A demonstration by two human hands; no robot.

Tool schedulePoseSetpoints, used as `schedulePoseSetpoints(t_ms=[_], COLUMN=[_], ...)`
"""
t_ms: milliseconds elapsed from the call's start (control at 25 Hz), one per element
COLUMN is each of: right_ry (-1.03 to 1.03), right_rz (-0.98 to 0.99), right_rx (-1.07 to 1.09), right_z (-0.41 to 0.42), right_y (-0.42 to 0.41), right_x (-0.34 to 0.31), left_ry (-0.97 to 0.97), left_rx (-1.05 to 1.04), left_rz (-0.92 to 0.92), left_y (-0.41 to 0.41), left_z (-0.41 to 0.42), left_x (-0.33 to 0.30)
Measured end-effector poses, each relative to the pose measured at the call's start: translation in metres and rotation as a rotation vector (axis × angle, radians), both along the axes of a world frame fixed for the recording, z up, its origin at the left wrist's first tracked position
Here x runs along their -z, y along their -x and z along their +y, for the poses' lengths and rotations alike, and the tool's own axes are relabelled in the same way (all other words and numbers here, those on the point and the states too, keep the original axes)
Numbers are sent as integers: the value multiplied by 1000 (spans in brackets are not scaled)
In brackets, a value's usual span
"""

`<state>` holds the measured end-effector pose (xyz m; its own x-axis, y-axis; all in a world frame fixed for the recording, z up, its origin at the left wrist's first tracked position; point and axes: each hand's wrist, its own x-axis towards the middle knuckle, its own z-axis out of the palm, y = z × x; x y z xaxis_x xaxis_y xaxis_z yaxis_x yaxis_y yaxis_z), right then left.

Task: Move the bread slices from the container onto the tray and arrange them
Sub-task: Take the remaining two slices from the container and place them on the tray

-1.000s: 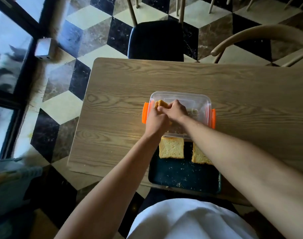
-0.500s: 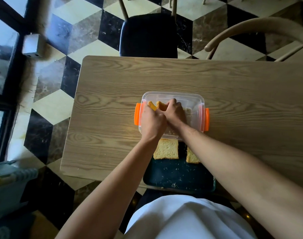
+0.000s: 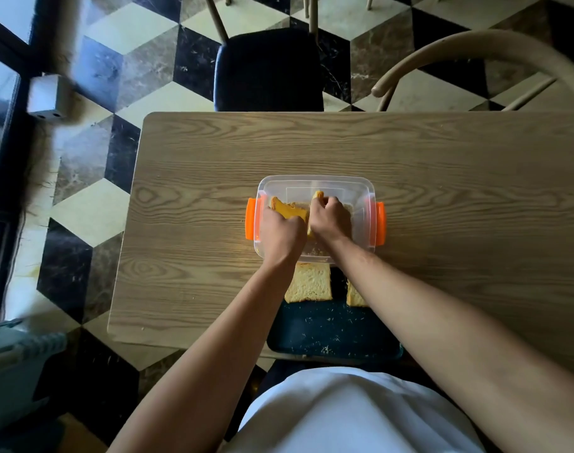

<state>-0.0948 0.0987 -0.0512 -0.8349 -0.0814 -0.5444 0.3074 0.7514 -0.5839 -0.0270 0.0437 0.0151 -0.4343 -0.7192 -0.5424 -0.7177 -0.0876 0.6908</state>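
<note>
A clear plastic container [image 3: 315, 183] with orange side clips stands on the wooden table. Both my hands are inside it. My left hand [image 3: 280, 235] grips a golden-crusted bread slice [image 3: 287, 208] at the container's left. My right hand [image 3: 329, 219] pinches a second slice [image 3: 318, 195], held upright on edge. Just in front of the container lies a dark green tray [image 3: 334, 335]. Two bread slices lie flat at the tray's far end, one on the left [image 3: 308, 282] and one on the right [image 3: 354, 295], partly hidden by my right forearm.
The wooden table [image 3: 442, 178] stretches far to the right. Crumbs dot the tray's near half. A black-seated chair [image 3: 267, 70] stands beyond the table's far edge, a curved wooden chair [image 3: 475, 53] at the back right. The table's left edge drops to a checkered floor.
My hands have drawn apart inside the container, each now with its own slice. The left slice has tipped leftward and the right one stands up. The camera has shifted slightly.
</note>
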Motion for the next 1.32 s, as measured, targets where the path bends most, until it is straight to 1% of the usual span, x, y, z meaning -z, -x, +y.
schedulePoseSetpoints(t_ms=[120, 200, 320, 401, 441, 481, 561, 601, 761, 881, 961, 1081, 1202, 1322], right_ry=[4, 11, 28, 42, 41, 35, 28, 32, 41, 44, 46, 52, 53, 48], right_rz=[-33, -52, -69, -77, -78, -75, -64, -59, -68, -92, -114, -158, -164, -157], right_rx=[-8, -4, 0, -10, -16, -20, -20, -18, -23, -12, -6, -29, -55, -102], right_z=[0, -1, -1, -1, -2, -2, -2, -1, 6, 9, 11, 14, 17, 19], right_y=[1, 3, 3, 1, -1, -2, 0, 3, 16, 16, 15, 16, 17, 18], right_x=[1, 0, 1, 2, 2, 2, 1, 0, -2, -1, -1, 1, 4, 5], left_ry=[-61, -50, -42, -119, -205, -339, -650, -731, -872, -980, -1020, -1000, -901, -739], left_rx=[-37, -39, -14, -35, -84, -179, -426, -513, -750, -927, -1009, -1012, -847, -639], left_rz=[-24, -43, -23, 12, 30, 42, 61, 65, 83, 48, 56, 47, 1, -86], left_y=[0, 0, -2, -2, -1, 1, 4, 5, 12, 24, 29, 32, 34, 34], left_z=[-3, -4, -2, -2, -3, -5, -10, -12, -22, -26, -25, -20, -15, -10], left_x=[3, 5, 6, 8, 8, 8, 6, 4, 0, 7, 14, 27, 34, 41])
